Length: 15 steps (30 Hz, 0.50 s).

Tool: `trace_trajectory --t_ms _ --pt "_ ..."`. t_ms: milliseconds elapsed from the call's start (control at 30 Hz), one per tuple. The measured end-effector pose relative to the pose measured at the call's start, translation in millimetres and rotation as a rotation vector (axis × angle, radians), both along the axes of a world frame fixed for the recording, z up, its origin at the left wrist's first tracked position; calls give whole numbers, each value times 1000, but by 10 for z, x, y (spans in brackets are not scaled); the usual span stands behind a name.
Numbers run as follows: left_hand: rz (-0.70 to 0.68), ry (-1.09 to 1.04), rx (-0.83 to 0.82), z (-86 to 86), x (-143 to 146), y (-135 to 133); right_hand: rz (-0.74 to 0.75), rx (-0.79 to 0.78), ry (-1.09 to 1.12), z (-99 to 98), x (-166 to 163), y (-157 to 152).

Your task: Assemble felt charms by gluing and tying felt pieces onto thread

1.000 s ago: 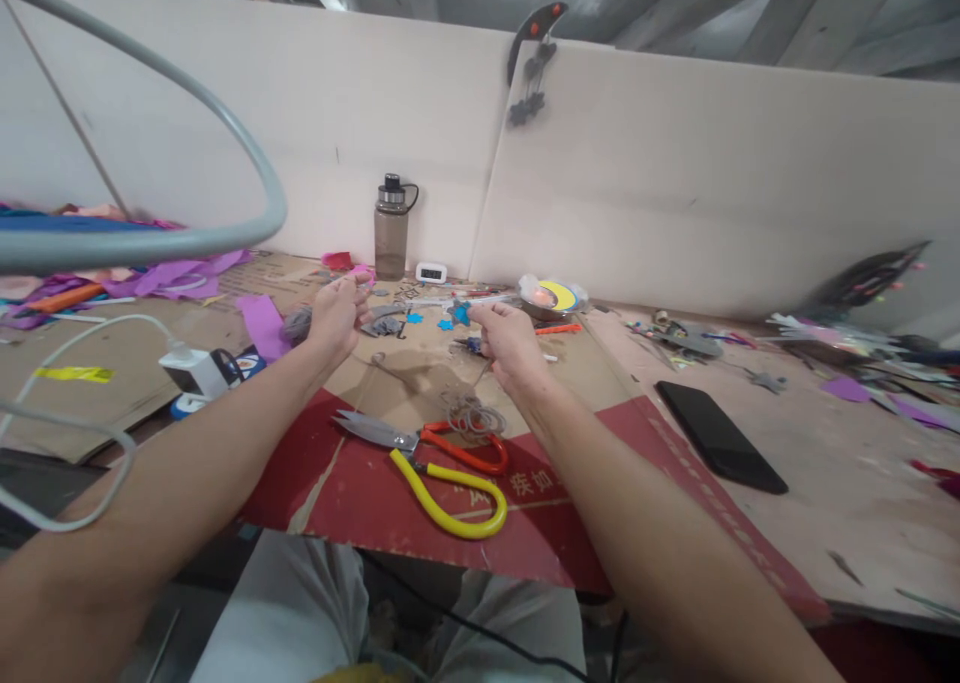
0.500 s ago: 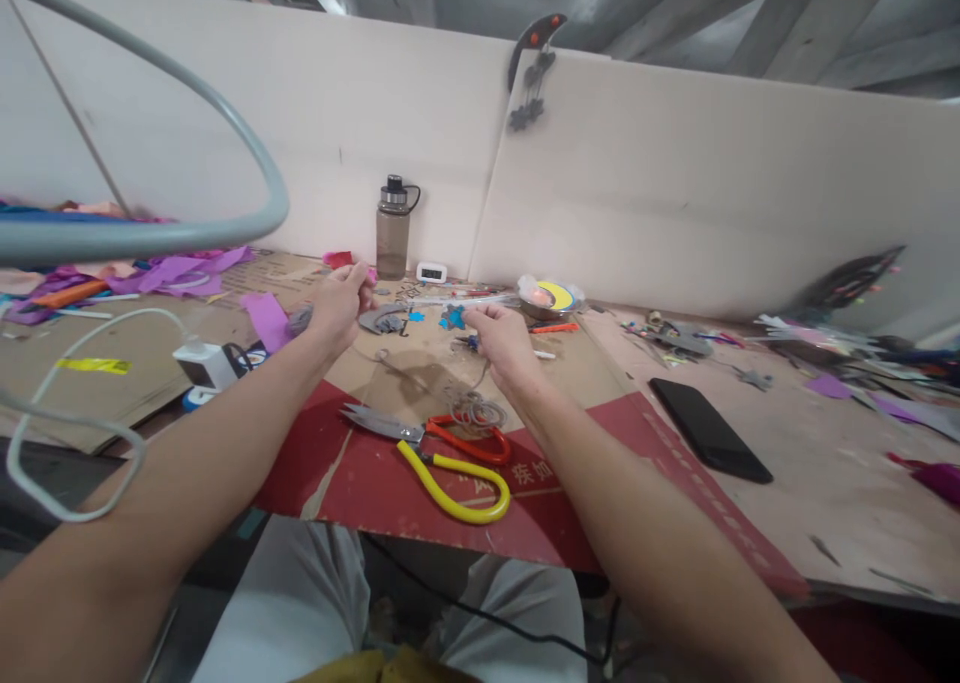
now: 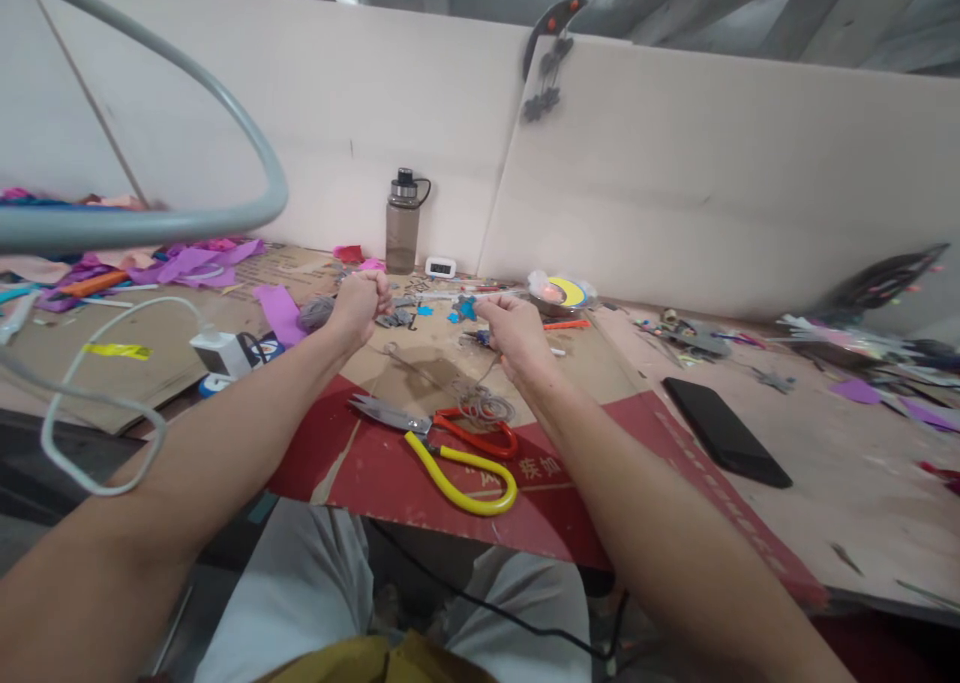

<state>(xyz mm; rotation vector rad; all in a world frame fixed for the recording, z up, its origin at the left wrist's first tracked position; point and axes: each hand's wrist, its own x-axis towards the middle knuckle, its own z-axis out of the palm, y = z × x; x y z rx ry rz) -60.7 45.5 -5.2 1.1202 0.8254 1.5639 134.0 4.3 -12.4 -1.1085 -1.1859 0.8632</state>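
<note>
My left hand [image 3: 361, 308] is closed in a fist-like grip above the cardboard; whatever it holds is hidden. The thumb and fingers of my right hand [image 3: 511, 325] are pinched together, and a thin grey cord [image 3: 493, 368] runs from under them down to a loose coil [image 3: 484, 403]. Just beyond the right fingertips is a blue and grey flower-shaped piece [image 3: 466, 308]; whether they touch it I cannot tell. A small blue flower cutout [image 3: 424, 311] lies between the hands. Nearer to me rest scissors [image 3: 439, 453] with one red and one yellow handle.
A water bottle [image 3: 403, 225] and small digital clock [image 3: 440, 267] stand by the white partition [image 3: 675, 163]. Right are a round container [image 3: 562, 293] and a phone [image 3: 724, 431]. Purple scraps [image 3: 206, 263] and a white charger [image 3: 223, 353] are left. A grey tube [image 3: 255, 153] arches at upper left.
The view has shifted slightly, so the table things appear farther right. My left hand has turned and lowered a little, its fingers curled tighter; the right hand stays pinched beside the blue piece.
</note>
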Motion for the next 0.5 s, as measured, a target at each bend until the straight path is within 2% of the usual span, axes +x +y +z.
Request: trace_trajectory --t_ms 133,267,367,500 --pt "-22 -9 -16 28 -40 -1 -2 14 -3 -9 -2 9" --pt "-111 168 -88 0 18 -38 18 10 -12 -26 -3 27" --pt "-242 273 -39 -32 127 -125 13 9 -22 -34 -5 23" --pt "-322 362 41 -73 229 -225 15 0 -57 -38 -17 0"
